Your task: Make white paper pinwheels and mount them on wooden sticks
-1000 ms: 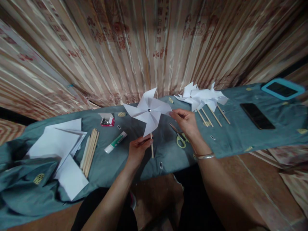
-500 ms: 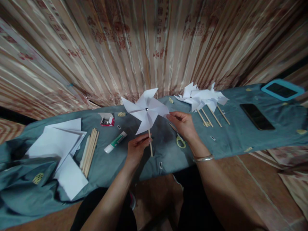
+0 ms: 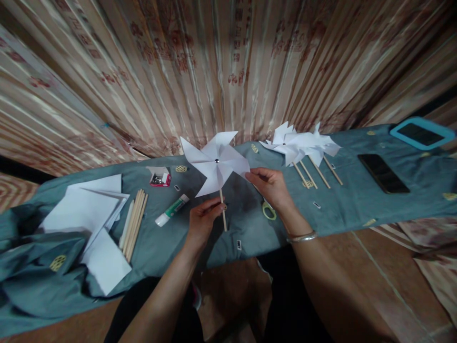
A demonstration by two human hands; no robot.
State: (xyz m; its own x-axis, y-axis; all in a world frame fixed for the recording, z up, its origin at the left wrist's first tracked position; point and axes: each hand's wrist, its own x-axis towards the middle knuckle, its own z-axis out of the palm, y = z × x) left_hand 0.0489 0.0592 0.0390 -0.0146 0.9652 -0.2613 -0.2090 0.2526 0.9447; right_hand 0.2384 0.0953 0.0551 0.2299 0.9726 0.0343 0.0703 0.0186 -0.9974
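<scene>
A white paper pinwheel [image 3: 216,166] with a silver pin at its centre stands upright in front of me on a thin wooden stick. My left hand [image 3: 204,220] is closed around that stick below the blades. With thumb and fingers, my right hand [image 3: 268,184] pinches the tip of the right-hand blade. Partly hidden behind the right hand are scissors [image 3: 269,211] with pale yellow-green handles. Left of my left hand lies a green and white glue stick [image 3: 172,210]. Behind it, a small open red and white box [image 3: 160,178] holds metal pins.
Several finished pinwheels [image 3: 303,144] lie at the back right. Farther right are a black phone [image 3: 383,173] and a blue-framed tablet [image 3: 422,133]. White paper sheets [image 3: 80,206] and several wooden sticks [image 3: 135,226] rest on the left. A grey-green cloth [image 3: 335,209] covers the table; a curtain [image 3: 214,71] hangs behind.
The pinwheel's blades have turned slightly, and the right hand has moved a little left with the blade tip. The left hand keeps its grip on the stick.
</scene>
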